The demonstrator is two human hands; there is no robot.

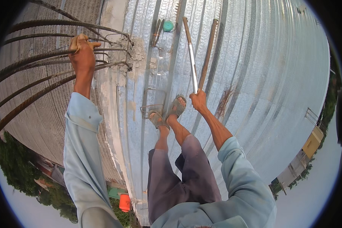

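My left hand (83,57) is closed on a dark ribbed rebar (38,58), one of several that curve out toward the broken concrete (135,57). My right hand (198,99) grips the lower end of a long bar (192,60), silver along its middle and brownish at its upper part. Just right of that bar lies a brown rod or pipe (208,53) on the corrugated metal roofing (262,76). My sandaled feet stand on the roofing, beside a bent wire rectangle (148,112).
A pair of long-handled hand tools (157,33) and a teal round object (168,26) lie ahead. Grey corrugated sheeting (45,125) is on the left, past a concrete strip (112,133). An orange container (124,202) shows low left. Trees and buildings lie beyond the roof edges.
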